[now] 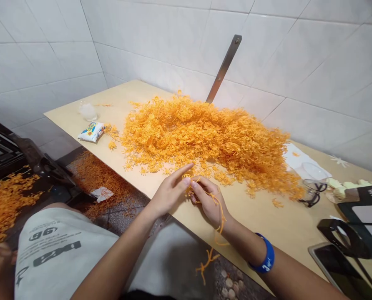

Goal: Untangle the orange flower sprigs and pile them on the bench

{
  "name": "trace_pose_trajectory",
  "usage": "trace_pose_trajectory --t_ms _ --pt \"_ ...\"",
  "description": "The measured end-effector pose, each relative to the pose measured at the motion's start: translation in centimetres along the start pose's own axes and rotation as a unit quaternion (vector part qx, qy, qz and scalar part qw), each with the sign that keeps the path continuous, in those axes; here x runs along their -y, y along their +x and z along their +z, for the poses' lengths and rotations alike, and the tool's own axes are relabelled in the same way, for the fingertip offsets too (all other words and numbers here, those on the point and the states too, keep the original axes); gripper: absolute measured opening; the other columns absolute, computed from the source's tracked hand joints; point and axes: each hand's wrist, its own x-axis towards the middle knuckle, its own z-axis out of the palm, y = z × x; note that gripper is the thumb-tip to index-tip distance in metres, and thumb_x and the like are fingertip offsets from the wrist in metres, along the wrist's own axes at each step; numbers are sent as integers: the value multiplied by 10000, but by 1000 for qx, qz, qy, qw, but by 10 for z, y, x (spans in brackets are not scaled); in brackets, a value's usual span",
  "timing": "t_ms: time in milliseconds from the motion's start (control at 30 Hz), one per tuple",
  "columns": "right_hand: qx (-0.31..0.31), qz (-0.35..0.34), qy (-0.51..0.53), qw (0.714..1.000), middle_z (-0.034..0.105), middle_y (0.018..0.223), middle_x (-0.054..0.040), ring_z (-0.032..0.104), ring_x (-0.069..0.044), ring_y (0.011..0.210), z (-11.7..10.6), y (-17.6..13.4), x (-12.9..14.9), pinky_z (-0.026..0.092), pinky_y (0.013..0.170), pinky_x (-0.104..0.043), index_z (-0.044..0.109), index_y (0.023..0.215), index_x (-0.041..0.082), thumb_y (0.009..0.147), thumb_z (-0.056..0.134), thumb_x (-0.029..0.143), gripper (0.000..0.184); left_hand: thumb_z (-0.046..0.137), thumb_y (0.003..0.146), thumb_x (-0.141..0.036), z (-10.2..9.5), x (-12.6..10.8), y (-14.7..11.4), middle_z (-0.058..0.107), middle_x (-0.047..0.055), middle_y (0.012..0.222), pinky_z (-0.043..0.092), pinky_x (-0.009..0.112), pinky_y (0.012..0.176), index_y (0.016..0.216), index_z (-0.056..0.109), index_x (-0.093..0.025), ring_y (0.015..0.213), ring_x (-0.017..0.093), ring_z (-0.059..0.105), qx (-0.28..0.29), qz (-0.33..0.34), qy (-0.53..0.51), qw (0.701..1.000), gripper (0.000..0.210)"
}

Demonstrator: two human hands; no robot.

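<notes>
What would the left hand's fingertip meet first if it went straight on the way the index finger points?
Probably the near side of the orange pile, which lies ahead of the left hand; the fingertip's height above the table is unclear.

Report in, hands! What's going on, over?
Right hand pinching orange sprig. Left hand touching it, grip partly hidden. Orange strand dangling below right hand. Big sprig heap just ahead, may crowd fingers.

Left hand (171, 193) and right hand (209, 207) pinching orange strand (217, 201), orange heap (189, 129) on table (267, 229)
</notes>
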Motion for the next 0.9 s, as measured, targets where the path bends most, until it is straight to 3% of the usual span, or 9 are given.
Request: trace_pose_trajectory --t_ms 133,267,367,433,500,600,733,800,900 --pt "57 -79 -113 989 453 559 26 415 -95 501 1 -2 3 344 493 -227 472 666 181 939 439 369 334 450 940 -418 3 -7 -5 650 97 1252 379 369 1068 1093 696 -180 1206 233 563 18 24 9 1000 375" --pt "100 -134 -164 972 365 520 33 343 -95 484 2 -3 3 291 471 -234 362 590 196 959 362 317 388 491 904 -484 3 0 -5 742 88 895 502 336 852 892 694 -156 887 217 682 11 -21 -54 998 386" --pt "197 -189 -181 945 396 544 23 360 -103 510 4 -8 2 312 502 -244 381 583 195 946 366 283 374 511 859 -570 3 4 -3 559 -39 457 525 320 696 780 598 -179 463 129 562 -64 -65 -150 984 409" --pt "244 -217 -183 927 414 544 21 369 -106 516 5 -11 3 327 519 -249 401 585 194 939 375 268 362 464 873 -591 4 4 -2 380 -103 342 524 310 652 767 548 -188 349 93 439 -112 -76 -193 972 426" --pt "227 -208 -163 937 454 564 11 409 -113 540 4 -11 5 359 545 -253 447 615 193 946 377 281 349 476 884 -555 6 1 -1 480 -72 415 520 294 674 843 583 -172 440 103 521 -108 -69 -163 978 400" --pt "133 -155 -101 974 530 665 -26 501 -143 657 0 -5 8 427 633 -277 516 668 184 950 407 371 355 581 858 -466 8 -2 -2 706 60 904 507 292 806 1148 595 -173 809 147 652 -84 -45 -83 992 413" --pt "12 -25 -20 999 434 575 18 427 -111 525 -4 2 4 382 498 -247 505 670 180 921 476 454 372 408 936 -517 7 2 -3 492 106 1420 407 392 1044 1387 445 -259 1244 222 521 -72 -19 -90 993 521" --pt "-16 8 22 1000 428 555 35 415 -97 482 -5 4 -1 364 453 -232 539 735 178 898 520 469 334 339 955 -521 6 5 -5 392 75 1508 308 417 1128 1398 441 -282 1366 229 392 -51 0 -64 997 513" --pt "-31 20 78 996 524 601 28 498 -108 507 -5 5 -5 409 455 -228 561 916 189 860 570 482 298 427 937 -493 6 4 -8 398 75 1506 254 411 1162 1413 424 -270 1404 229 331 -22 13 -21 999 526"
